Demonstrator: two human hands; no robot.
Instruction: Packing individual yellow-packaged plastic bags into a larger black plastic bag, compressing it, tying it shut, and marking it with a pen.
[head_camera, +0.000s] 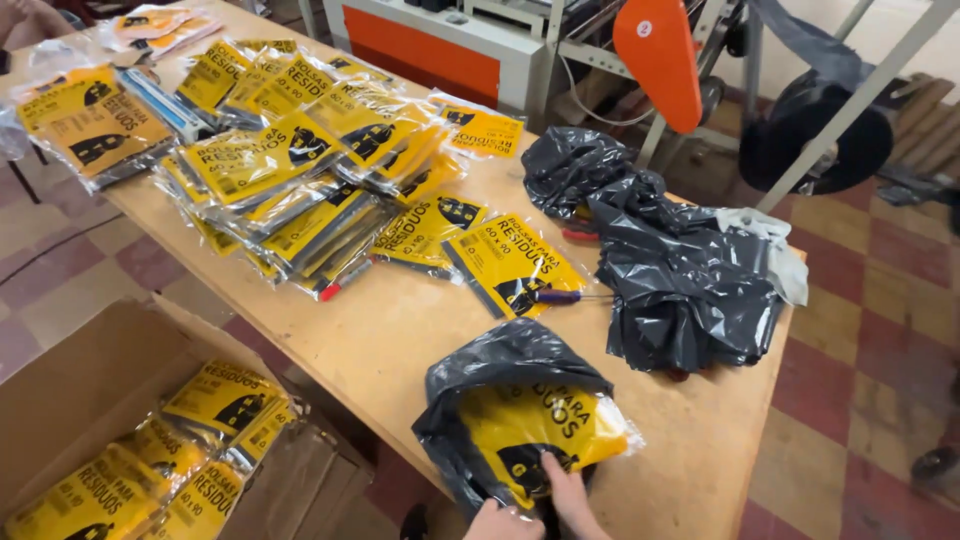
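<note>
A: What are the hands doing near the wooden table (400, 340)?

B: Both are coming in from the table's near edge, low in the view. The right hand (566, 492) is reaching forward with its fingers lying flat on the yellow packet (545, 432), pressing on the packet's near end. I cannot tell whether it is gripping or only pressing. The left hand (497, 522) is sitting just beside it, mostly cut off by the picture's edge, touching the black bag (500, 365) at its near edge; I cannot tell whether its fingers are closed on anything.

A: And where is that packet lying?

B: It is resting on the table's near edge, partly wrapped in the black bag, which is folding over its far side and its left. The packet's right end is poking out clear of the black plastic, straight ahead of the right hand's fingertips.

A: Anything else on the table?

B: Farther in, a heap of loose black bags (670, 270) is sitting toward the table's right end. A spread of yellow packets (320, 180) is covering its far left part. Below the table's left edge, a cardboard box (90, 390) is holding more yellow packets.
</note>
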